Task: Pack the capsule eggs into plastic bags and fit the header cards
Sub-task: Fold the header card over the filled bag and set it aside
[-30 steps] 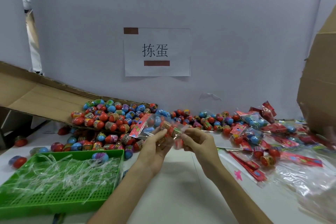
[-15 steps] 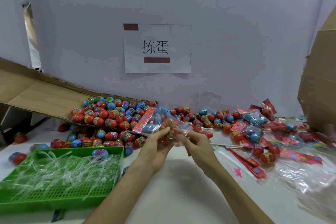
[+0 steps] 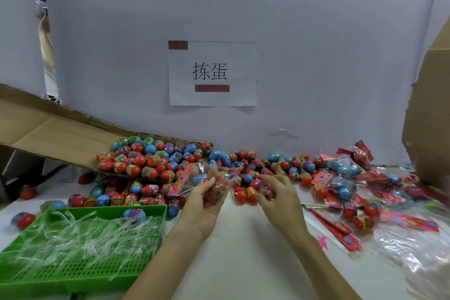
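**Bag in my left hand, right hand down among the loose eggs**

My left hand (image 3: pixel 204 200) grasps a clear plastic bag (image 3: pixel 220 173) from below. Its fingers wrap the lower part, where a few red and blue capsule eggs sit inside. A red printed header card (image 3: pixel 181 181) is at the bag's left end, tilted up toward the pile behind it. The bag is held just above the white counter (image 3: pixel 243 263), in front of me and slightly left of centre.

My right hand (image 3: pixel 282 198) is just beside the bag, on its right. Its fingers curl down onto the loose plastic capsule eggs (image 3: pixel 239 193) lying there. I cannot tell whether it actually grips one or only rests on them.

More loose eggs are heaped on a sloping brown cardboard sheet (image 3: pixel 48 129) at the back left, and they spill along the wall. At my left stands a green perforated plastic tray (image 3: pixel 73 273) strewn with thin clear plastic strips (image 3: pixel 85 234). One blue-and-purple egg (image 3: pixel 134 214) lies near its far rim.

To my right are filled bags with red cards (image 3: pixel 343 165), a fan of loose red header cards (image 3: pixel 341 231) and a heap of empty clear bags (image 3: pixel 418 251). A white paper sign (image 3: pixel 213 73) with two printed characters hangs on the wall ahead.
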`<state>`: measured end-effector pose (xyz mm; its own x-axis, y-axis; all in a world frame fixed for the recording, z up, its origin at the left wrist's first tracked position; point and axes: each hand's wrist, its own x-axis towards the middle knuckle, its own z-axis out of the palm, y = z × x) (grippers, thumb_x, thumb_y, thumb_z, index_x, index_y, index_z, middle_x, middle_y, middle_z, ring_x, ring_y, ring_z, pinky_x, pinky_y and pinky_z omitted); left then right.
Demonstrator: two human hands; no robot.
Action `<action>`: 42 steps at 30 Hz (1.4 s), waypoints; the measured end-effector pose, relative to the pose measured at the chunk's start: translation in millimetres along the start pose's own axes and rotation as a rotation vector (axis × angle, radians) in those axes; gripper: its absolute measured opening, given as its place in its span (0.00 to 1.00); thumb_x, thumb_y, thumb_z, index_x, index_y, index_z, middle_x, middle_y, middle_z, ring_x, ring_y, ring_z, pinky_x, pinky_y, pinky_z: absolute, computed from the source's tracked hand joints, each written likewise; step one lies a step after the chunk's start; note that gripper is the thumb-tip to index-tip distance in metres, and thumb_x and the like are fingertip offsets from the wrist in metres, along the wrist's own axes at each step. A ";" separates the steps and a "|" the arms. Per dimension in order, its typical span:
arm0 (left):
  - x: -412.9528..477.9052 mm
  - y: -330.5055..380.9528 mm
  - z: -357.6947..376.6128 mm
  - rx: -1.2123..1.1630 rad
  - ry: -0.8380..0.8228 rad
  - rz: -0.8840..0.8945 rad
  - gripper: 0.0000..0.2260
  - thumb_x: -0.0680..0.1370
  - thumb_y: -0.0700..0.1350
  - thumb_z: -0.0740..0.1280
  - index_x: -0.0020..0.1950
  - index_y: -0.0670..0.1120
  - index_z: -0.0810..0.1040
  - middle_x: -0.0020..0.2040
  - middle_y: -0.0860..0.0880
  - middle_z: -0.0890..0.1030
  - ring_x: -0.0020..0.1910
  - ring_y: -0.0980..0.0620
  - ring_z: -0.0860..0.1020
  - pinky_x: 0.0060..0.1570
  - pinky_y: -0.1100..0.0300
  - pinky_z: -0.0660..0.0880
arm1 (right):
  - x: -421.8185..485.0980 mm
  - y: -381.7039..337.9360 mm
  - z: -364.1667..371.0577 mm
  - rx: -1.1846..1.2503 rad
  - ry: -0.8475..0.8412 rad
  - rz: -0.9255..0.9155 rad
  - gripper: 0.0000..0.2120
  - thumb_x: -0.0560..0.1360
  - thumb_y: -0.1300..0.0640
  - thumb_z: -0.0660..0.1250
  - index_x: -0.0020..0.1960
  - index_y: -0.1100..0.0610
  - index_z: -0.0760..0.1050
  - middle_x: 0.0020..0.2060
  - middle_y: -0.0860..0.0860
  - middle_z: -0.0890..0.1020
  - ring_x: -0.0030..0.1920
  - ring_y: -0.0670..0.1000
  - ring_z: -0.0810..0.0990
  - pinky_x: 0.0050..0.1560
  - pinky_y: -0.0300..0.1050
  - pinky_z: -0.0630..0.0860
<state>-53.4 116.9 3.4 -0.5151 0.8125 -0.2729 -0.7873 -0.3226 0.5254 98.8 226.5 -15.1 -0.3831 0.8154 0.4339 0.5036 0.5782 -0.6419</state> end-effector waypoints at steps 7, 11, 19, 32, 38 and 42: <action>0.6 -1.5 0.3 0.025 -0.010 0.009 0.08 0.78 0.33 0.70 0.58 0.36 0.81 0.49 0.38 0.87 0.57 0.41 0.83 0.52 0.50 0.81 | -5.2 11.8 4.9 -0.087 -0.101 -0.032 0.16 0.77 0.61 0.72 0.63 0.50 0.81 0.58 0.47 0.80 0.56 0.48 0.77 0.59 0.43 0.77; 1.7 -1.5 0.3 0.020 0.010 0.013 0.12 0.79 0.33 0.69 0.63 0.35 0.80 0.61 0.36 0.83 0.64 0.39 0.81 0.58 0.49 0.80 | -3.5 1.5 -1.7 0.272 -0.013 -0.001 0.16 0.74 0.63 0.75 0.59 0.50 0.81 0.49 0.44 0.83 0.47 0.44 0.81 0.47 0.36 0.78; -3.7 -5.7 1.9 0.090 -0.046 0.000 0.13 0.78 0.35 0.71 0.62 0.36 0.81 0.58 0.35 0.85 0.60 0.39 0.82 0.53 0.51 0.82 | -4.2 -14.5 -6.5 0.871 -0.213 0.131 0.10 0.76 0.62 0.74 0.57 0.55 0.83 0.49 0.52 0.88 0.51 0.55 0.86 0.51 0.50 0.84; -7.2 -12.4 2.7 0.215 -0.204 0.010 0.23 0.71 0.40 0.74 0.66 0.36 0.79 0.57 0.38 0.85 0.52 0.45 0.85 0.45 0.57 0.83 | -12.3 -19.6 4.5 0.760 -0.027 0.106 0.01 0.76 0.55 0.75 0.47 0.51 0.85 0.41 0.47 0.86 0.38 0.45 0.82 0.36 0.37 0.79; -8.0 -11.2 2.4 0.246 -0.222 -0.038 0.23 0.70 0.40 0.75 0.64 0.35 0.81 0.58 0.36 0.85 0.52 0.44 0.85 0.45 0.56 0.84 | -12.9 -19.5 9.0 0.709 0.026 0.069 0.05 0.73 0.56 0.78 0.47 0.53 0.83 0.39 0.50 0.84 0.36 0.45 0.81 0.34 0.35 0.77; -12.0 -16.3 3.9 0.285 -0.245 -0.075 0.22 0.71 0.39 0.75 0.63 0.34 0.81 0.57 0.36 0.85 0.51 0.44 0.86 0.48 0.54 0.85 | -12.9 -18.9 6.8 0.750 0.070 0.113 0.17 0.72 0.60 0.79 0.53 0.53 0.72 0.50 0.56 0.79 0.48 0.54 0.81 0.36 0.35 0.79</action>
<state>-33.0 114.3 1.2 -0.3361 0.9319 -0.1363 -0.6764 -0.1381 0.7234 89.0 204.9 -12.9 -0.2976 0.8831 0.3628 -0.1338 0.3377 -0.9317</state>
